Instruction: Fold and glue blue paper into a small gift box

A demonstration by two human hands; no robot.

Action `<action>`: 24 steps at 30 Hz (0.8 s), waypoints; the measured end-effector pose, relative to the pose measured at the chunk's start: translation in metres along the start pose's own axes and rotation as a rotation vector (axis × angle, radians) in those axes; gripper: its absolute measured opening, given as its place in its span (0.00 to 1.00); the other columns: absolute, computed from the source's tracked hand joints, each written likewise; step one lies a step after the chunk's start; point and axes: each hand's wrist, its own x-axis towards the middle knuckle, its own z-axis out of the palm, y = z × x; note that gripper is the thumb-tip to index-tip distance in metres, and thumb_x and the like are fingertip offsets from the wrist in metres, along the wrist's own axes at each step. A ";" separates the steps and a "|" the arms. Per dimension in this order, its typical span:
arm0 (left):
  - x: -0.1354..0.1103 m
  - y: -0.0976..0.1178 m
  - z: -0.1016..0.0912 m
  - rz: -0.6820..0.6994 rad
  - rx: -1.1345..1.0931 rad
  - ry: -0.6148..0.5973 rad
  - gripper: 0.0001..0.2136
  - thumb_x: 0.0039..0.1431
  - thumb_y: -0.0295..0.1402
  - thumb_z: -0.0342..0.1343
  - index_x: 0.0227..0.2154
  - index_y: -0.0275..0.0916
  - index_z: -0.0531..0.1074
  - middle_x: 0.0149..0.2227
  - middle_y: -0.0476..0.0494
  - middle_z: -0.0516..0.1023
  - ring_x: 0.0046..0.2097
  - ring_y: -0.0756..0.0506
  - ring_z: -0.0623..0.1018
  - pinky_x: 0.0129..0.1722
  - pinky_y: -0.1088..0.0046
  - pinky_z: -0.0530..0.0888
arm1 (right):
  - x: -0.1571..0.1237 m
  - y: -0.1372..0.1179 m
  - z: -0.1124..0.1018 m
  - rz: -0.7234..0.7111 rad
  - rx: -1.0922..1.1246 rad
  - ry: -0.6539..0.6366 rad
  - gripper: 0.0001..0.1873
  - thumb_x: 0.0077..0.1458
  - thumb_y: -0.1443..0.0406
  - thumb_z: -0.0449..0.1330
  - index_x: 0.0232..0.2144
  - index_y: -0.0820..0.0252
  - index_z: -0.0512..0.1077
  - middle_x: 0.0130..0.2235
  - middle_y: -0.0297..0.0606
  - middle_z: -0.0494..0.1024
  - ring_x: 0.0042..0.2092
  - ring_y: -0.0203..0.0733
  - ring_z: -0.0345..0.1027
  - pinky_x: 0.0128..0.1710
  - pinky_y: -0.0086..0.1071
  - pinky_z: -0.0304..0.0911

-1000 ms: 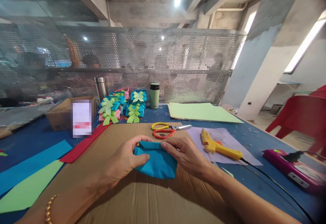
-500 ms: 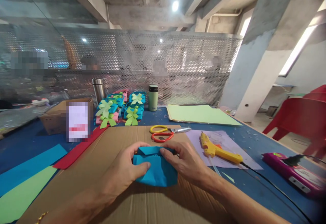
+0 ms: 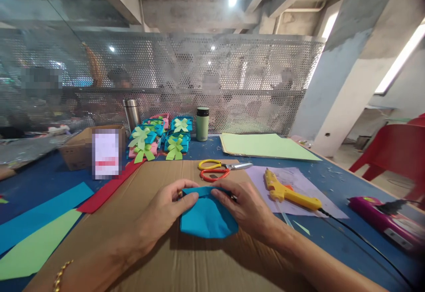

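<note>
A folded blue piece of felt or paper, shaped like a small pouch [image 3: 208, 219], is held between both hands over the cardboard sheet [image 3: 133, 239]. My left hand [image 3: 171, 205] pinches its upper left edge, thumb on the near face. At the upper right edge, my right hand [image 3: 247, 205] grips it with the thumb in front and fingers behind. Just beyond the hands lie scissors [image 3: 215, 170] with one yellow and one red handle. To the right, a yellow glue gun [image 3: 288, 192] rests on a purple sheet [image 3: 257, 177].
Blue pouches with green bows [image 3: 175, 146] are piled at the back, near a steel flask [image 3: 132, 114] and a green cup [image 3: 202, 126]. Blue [image 3: 46, 214], red [image 3: 109, 188] and green strips [image 3: 43, 247] lie left. A purple power strip [image 3: 385, 223] sits right.
My left thumb has moved up from the pouch's face to its top edge. The flap at the top now looks narrower. The view has shifted slightly.
</note>
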 end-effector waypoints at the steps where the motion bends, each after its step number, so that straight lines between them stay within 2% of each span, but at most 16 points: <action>1: 0.001 0.000 -0.001 0.001 0.010 0.006 0.18 0.56 0.46 0.62 0.41 0.37 0.74 0.36 0.44 0.78 0.36 0.47 0.73 0.34 0.74 0.70 | 0.000 0.000 0.000 0.001 0.001 -0.008 0.15 0.65 0.59 0.53 0.34 0.61 0.77 0.29 0.36 0.78 0.29 0.36 0.66 0.30 0.30 0.57; 4: 0.005 -0.003 -0.005 0.004 0.024 0.012 0.19 0.53 0.47 0.63 0.34 0.34 0.74 0.30 0.46 0.75 0.31 0.49 0.70 0.30 0.75 0.67 | 0.001 0.000 -0.001 0.029 0.049 -0.034 0.14 0.65 0.58 0.54 0.39 0.60 0.77 0.33 0.37 0.80 0.32 0.38 0.69 0.32 0.31 0.59; 8: 0.006 -0.006 -0.009 0.050 0.090 0.055 0.18 0.54 0.48 0.62 0.33 0.35 0.73 0.28 0.47 0.74 0.29 0.49 0.69 0.28 0.75 0.65 | 0.002 0.006 -0.001 0.083 0.224 -0.036 0.16 0.60 0.57 0.60 0.48 0.58 0.74 0.45 0.41 0.79 0.42 0.42 0.71 0.38 0.32 0.64; 10: 0.005 -0.005 -0.009 0.088 0.154 0.080 0.18 0.56 0.48 0.61 0.33 0.35 0.74 0.28 0.47 0.74 0.29 0.49 0.69 0.27 0.75 0.65 | 0.002 0.009 0.000 0.143 0.301 -0.065 0.17 0.56 0.58 0.63 0.46 0.59 0.73 0.42 0.40 0.78 0.38 0.40 0.70 0.34 0.30 0.64; 14: 0.004 -0.002 -0.009 0.123 0.197 0.099 0.16 0.56 0.46 0.60 0.32 0.35 0.75 0.26 0.48 0.73 0.28 0.49 0.68 0.26 0.76 0.64 | 0.004 0.013 0.003 0.231 0.477 -0.116 0.11 0.55 0.59 0.63 0.38 0.61 0.73 0.32 0.34 0.74 0.30 0.34 0.63 0.26 0.26 0.59; 19: 0.002 0.000 -0.008 0.135 0.208 0.101 0.15 0.58 0.45 0.60 0.33 0.35 0.75 0.27 0.47 0.74 0.28 0.49 0.70 0.26 0.75 0.65 | 0.004 0.003 -0.002 0.177 0.425 -0.079 0.14 0.56 0.57 0.63 0.39 0.61 0.75 0.34 0.37 0.75 0.33 0.37 0.65 0.28 0.27 0.62; 24: 0.001 -0.001 -0.009 0.143 0.274 0.119 0.15 0.59 0.45 0.59 0.33 0.36 0.76 0.27 0.47 0.74 0.28 0.49 0.69 0.25 0.75 0.64 | 0.002 -0.004 -0.005 0.228 0.360 -0.059 0.15 0.58 0.55 0.61 0.40 0.58 0.78 0.38 0.39 0.78 0.36 0.40 0.68 0.30 0.30 0.62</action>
